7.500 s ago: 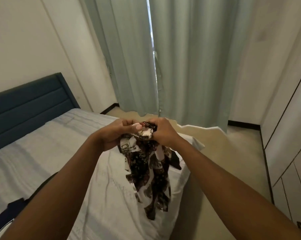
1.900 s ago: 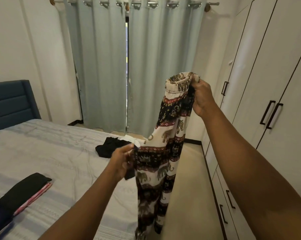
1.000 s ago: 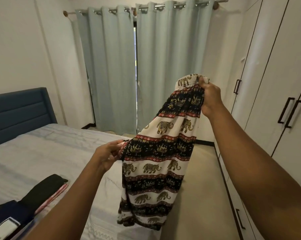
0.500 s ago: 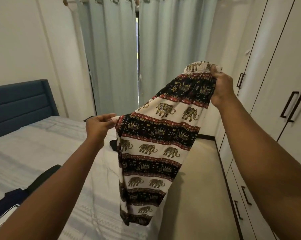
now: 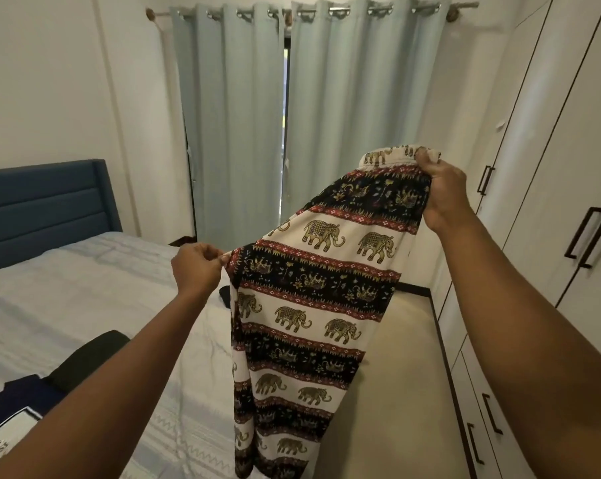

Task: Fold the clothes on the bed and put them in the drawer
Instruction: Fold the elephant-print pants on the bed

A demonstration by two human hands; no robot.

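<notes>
Elephant-print trousers point(image 5: 313, 305) in black, white and red bands hang spread in the air over the bed's right edge. My right hand point(image 5: 442, 191) grips the gathered white waistband up high. My left hand point(image 5: 197, 267) pinches the fabric's left edge lower down, over the bed point(image 5: 84, 288). The legs hang down to the bottom of the view. A bit of a black garment point(image 5: 224, 296) on the bed shows just left of the trousers.
Folded dark clothes point(image 5: 81, 361) and a navy piece with a white label point(image 5: 5, 420) lie at the bed's near left. A white wardrobe point(image 5: 551, 202) with black handles and low drawers point(image 5: 482, 409) lines the right wall. Pale curtains point(image 5: 309, 115) hang at the back.
Over the last second my left hand has pulled the fabric edge out to the left, and the trousers have spread wider. My right hand has kept hold of the waistband.
</notes>
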